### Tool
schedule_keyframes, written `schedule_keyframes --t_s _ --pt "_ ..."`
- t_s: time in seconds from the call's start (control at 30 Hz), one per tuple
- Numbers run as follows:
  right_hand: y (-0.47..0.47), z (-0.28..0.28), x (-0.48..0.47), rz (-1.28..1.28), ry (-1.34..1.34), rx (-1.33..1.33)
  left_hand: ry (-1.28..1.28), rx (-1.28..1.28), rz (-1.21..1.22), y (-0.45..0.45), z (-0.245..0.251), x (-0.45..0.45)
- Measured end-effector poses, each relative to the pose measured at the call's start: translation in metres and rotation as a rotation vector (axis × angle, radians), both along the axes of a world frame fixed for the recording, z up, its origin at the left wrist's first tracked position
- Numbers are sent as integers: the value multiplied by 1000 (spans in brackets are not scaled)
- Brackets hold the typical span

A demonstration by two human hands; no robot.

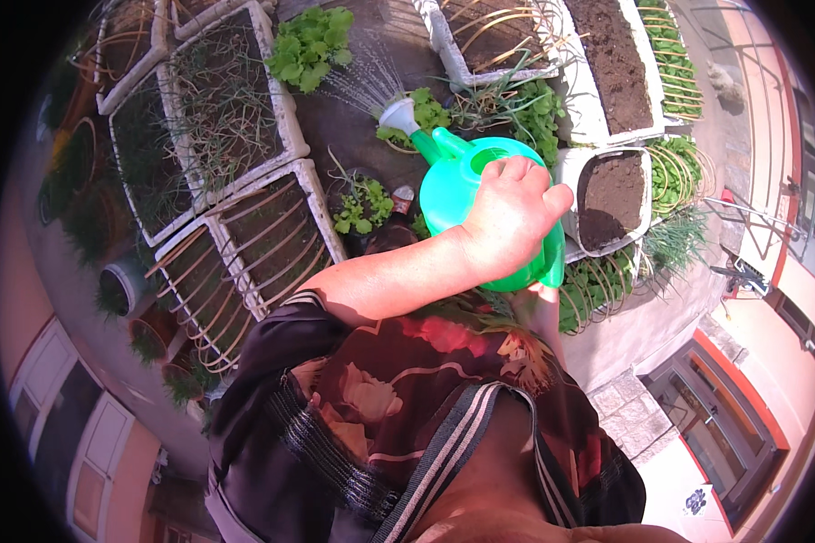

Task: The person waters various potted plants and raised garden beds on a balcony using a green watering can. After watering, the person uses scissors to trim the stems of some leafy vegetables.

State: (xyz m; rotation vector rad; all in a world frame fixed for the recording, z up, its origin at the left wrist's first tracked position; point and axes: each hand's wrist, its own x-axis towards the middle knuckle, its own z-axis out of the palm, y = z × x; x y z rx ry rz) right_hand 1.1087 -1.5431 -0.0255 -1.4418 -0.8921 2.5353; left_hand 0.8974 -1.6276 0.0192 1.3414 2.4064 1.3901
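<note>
My left hand (513,214) is closed over the top of a green plastic watering can (448,186), beside its filling hole. My right hand (542,292) is at the can's lower back edge, mostly hidden behind it, with a few fingers showing against the green plastic. The can tilts away from me to the upper left. Water sprays from its white sprinkler rose (399,117) towards a leafy green plant (311,47) beside a white planter box. More leafy plants (431,112) grow close to the spout.
White foam planter boxes (288,122) with onion-like plants stand left, some under bent hoops (272,224). To the right are boxes of bare soil (611,197) and hooped greens (672,170). A potted plant (363,207) is near my feet. Flowerpots (153,332) line the far left.
</note>
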Motion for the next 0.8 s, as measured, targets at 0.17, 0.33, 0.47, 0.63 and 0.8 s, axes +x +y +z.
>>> schedule_keyframes --t_s 0.17,0.33,0.47,0.63,0.8 --pt "2 3 -40 62 -82 -11 -22 -76 30 -15 -2 -33" --pt "2 -2 -69 112 -83 -3 -7 -25 107 -25 -2 -51" --pt "5 0 -74 127 -79 8 10 -12 130 -26 4 -59" --pt "7 2 -73 141 -86 32 15 36 132 -28 7 -65" --pt "6 4 -77 160 -91 55 51 95 167 -29 12 -67"
